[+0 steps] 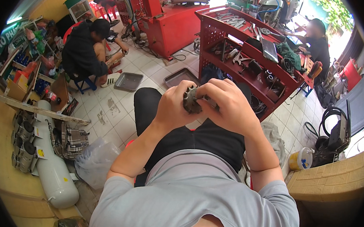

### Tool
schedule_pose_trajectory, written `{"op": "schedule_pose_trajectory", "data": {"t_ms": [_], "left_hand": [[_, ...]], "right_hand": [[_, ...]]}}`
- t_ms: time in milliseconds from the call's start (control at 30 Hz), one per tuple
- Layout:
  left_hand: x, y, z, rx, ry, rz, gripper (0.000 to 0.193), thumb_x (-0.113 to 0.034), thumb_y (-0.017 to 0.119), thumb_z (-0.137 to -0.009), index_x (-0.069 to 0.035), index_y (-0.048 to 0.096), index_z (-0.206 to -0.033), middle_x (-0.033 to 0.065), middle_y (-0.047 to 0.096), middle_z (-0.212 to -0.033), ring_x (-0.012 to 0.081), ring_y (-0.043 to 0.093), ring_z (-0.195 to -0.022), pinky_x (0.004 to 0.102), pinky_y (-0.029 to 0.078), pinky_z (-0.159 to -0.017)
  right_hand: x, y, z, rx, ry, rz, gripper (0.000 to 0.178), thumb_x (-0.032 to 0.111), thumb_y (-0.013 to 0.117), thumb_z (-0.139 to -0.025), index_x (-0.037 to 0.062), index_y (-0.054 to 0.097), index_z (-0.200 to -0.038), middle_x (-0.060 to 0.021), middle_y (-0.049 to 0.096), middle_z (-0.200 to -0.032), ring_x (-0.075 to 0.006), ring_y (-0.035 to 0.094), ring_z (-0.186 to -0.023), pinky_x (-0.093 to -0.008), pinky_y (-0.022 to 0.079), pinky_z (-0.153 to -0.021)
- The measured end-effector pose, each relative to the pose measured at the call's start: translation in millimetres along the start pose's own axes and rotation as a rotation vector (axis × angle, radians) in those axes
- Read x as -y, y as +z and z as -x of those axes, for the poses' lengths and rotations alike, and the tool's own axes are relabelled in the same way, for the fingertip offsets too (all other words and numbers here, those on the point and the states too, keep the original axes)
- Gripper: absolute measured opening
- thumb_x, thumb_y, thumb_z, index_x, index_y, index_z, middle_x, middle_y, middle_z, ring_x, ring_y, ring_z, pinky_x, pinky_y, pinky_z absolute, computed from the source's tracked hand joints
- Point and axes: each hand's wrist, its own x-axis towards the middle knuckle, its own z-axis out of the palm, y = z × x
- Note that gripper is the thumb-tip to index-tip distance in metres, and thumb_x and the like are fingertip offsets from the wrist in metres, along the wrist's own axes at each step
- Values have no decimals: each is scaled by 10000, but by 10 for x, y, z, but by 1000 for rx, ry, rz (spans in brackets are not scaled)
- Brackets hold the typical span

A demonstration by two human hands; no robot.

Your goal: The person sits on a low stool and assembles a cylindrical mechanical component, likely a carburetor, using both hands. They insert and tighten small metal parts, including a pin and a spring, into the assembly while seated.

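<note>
In front of my lap I hold a dark metal toothed gear (189,100), its teeth turned towards the gap between my hands. My left hand (172,103) is closed round its outer side. The fingers of my right hand (227,103) are bent and pinch at the gear's inner side. A bit of metal shows between the right thumb and fingers; whether it belongs to the gear I cannot tell. Both hands are held above my black trousers (180,138), and my palms are hidden.
Ahead to the right stands a red tool trolley (237,41) loaded with wrenches. Two metal trays (129,81) lie on the tiled floor. A person in black (83,51) sits on a low stool at left; another person (319,45) is at far right. A white cylinder (56,163) lies at left.
</note>
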Motion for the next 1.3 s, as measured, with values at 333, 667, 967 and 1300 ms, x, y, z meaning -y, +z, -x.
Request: {"op": "schedule_pose_trajectory", "data": {"t_ms": [333,667,967,1300], "left_hand": [[-20,-4,-14,-15,44,27,473,-194,827,-658,-52,543,-1007,93,644,-802,226,667,-694,311,526,-639],[-17,14,-7,-21,36,32,482,-298,812,-676,-64,532,-993,80,610,-741,312,634,-681,387,502,-619],[-56,10,-19,-23,34,51,477,-289,808,-681,-63,539,-1004,81,622,-752,306,637,-683,384,504,-623],[-27,0,-2,9,-2,83,482,-248,806,-667,-53,537,-1016,94,624,-762,313,643,-701,383,509,-630]], "right_hand": [[8,15,-2,-10,85,-41,297,121,674,-739,70,576,-1015,-73,554,-861,-260,561,-808,-367,421,-718],[2,33,2,-31,70,-47,316,97,671,-727,67,581,-1029,-67,569,-829,-252,561,-778,-352,417,-723],[51,-32,-7,10,136,-18,379,99,666,-711,77,570,-1077,-78,567,-892,-255,560,-842,-361,422,-753],[68,-27,-11,-21,137,16,367,83,639,-743,94,569,-1103,-56,597,-815,-243,590,-752,-349,426,-747]]}}
